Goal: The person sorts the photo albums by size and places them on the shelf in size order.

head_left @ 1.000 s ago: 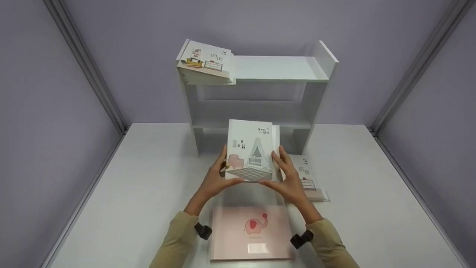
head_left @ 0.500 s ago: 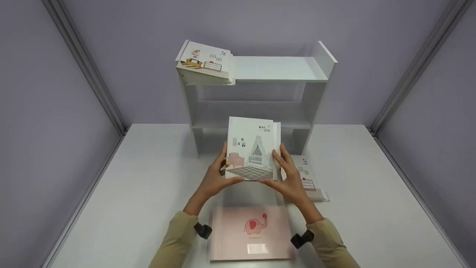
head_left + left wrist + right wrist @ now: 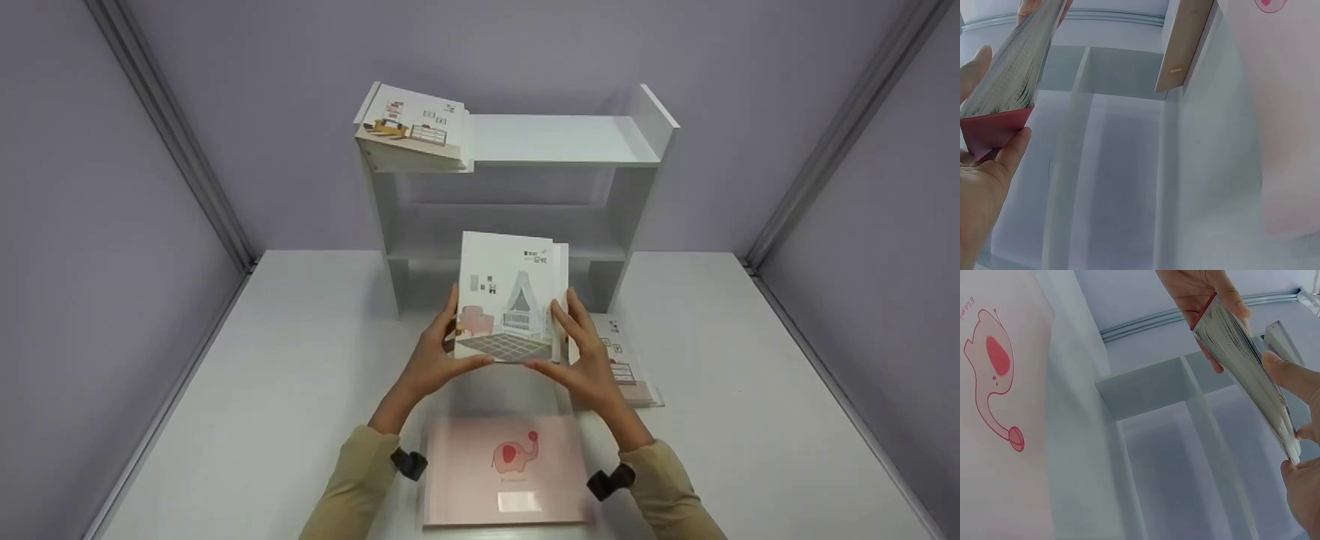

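Observation:
Both hands hold a thick book (image 3: 506, 296) with a white cover showing a pink armchair and a canopied crib, up in front of the shelf. My left hand (image 3: 433, 356) grips its left side, thumb along the lower edge. On the right side, my right hand (image 3: 589, 360) grips it the same way. From below, the left wrist view shows the book's page edges (image 3: 1013, 73) and a red spine (image 3: 996, 129). In the right wrist view, the fanned pages (image 3: 1244, 363) lie between the two hands.
A white two-tier shelf (image 3: 562, 139) stands at the back, with a white illustrated book (image 3: 416, 124) at its upper left. Another white book (image 3: 626, 367) lies on the table (image 3: 300, 375), right of the shelf's front. A pink elephant album (image 3: 465, 480) lies between the forearms.
The held book has risen slightly in the head view, and a little more of its cover faces me. Both hands keep their grip; the other books have stayed put.

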Tool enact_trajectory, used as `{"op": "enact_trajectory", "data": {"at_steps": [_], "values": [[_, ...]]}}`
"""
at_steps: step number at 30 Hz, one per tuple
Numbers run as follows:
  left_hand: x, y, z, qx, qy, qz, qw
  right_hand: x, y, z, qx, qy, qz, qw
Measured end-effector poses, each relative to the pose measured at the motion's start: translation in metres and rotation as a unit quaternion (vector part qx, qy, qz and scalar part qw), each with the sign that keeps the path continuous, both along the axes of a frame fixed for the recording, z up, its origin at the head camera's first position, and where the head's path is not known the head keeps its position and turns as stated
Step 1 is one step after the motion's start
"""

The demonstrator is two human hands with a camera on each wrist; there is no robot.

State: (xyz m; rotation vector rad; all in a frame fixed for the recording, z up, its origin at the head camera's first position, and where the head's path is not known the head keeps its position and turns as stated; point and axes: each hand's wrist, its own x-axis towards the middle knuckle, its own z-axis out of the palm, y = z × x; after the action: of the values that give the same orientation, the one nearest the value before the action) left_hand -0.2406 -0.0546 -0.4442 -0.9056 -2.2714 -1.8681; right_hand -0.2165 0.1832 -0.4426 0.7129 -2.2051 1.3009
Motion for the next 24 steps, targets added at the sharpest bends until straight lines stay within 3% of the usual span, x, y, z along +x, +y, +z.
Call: {"op": "enact_trajectory", "data": {"at_steps": [24], "values": [[0.004,0.001,0.012,0.012,0.025,-0.002,0.9996,0.003,0.0,0.009,0.0,0.0,-0.011,1.0]]}}
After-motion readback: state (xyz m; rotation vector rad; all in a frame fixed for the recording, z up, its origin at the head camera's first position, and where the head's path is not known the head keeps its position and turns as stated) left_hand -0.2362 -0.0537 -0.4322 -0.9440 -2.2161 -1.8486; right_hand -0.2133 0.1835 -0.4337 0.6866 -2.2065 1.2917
